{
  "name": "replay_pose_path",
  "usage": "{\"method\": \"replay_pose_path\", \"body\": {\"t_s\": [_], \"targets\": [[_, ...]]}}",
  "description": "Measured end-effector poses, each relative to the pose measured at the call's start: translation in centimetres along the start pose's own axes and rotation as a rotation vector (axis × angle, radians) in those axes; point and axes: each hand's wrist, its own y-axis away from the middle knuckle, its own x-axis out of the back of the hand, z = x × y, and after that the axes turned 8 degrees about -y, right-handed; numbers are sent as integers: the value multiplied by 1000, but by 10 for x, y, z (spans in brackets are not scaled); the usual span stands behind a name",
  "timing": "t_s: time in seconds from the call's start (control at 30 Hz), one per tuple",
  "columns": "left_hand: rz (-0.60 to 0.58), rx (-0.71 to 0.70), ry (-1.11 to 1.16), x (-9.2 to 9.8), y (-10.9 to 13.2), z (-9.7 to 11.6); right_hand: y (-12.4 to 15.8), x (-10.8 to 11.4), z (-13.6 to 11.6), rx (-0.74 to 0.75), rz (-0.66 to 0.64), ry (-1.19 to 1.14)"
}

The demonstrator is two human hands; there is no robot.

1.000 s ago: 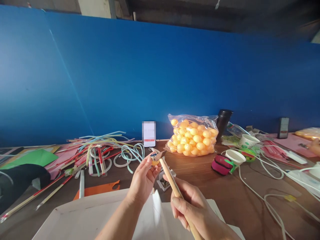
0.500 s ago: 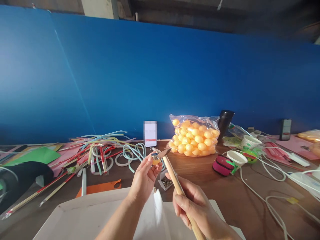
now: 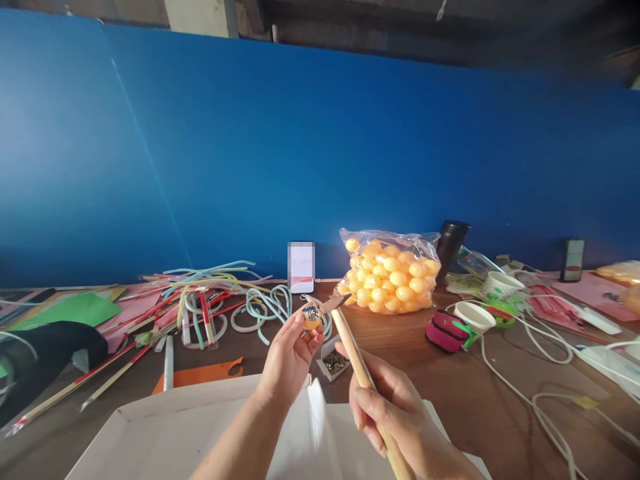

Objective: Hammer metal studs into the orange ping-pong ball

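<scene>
My left hand [image 3: 287, 357] is raised over the table and pinches a small orange ball [image 3: 311, 317] with shiny studs on its top. My right hand [image 3: 395, 417] is wrapped round the wooden handle of a small hammer [image 3: 357, 363]. The hammer's metal head [image 3: 334, 304] sits just to the right of the ball, close to it. A small box of metal pins [image 3: 333, 362] lies on the table under my hands.
A clear bag of orange balls [image 3: 389, 273] stands behind. Coloured tubes and sticks [image 3: 210, 300] litter the left side. White paper cups [image 3: 475, 315], a pink case [image 3: 447, 330], a black flask [image 3: 451, 243] and white cables [image 3: 540, 373] lie right. A white board [image 3: 200, 433] is in front.
Both hands shifted slightly right and the hammer head drew back a little to the right of the ball. The grips are unchanged.
</scene>
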Motion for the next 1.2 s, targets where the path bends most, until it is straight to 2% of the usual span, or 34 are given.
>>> {"method": "replay_pose_path", "body": {"t_s": [0.17, 0.37, 0.6, 1.2], "targets": [[1, 27, 27, -1, 1, 2, 3, -2, 0, -19, -4, -7], [19, 4, 21, -2, 1, 2, 1, -5, 6, -79, 14, 56], [19, -12, -8, -2, 1, 1, 1, -3, 3, -82, -5, 26], [124, 14, -12, -5, 1, 0, -2, -3, 4, -84, -3, 48]]}}
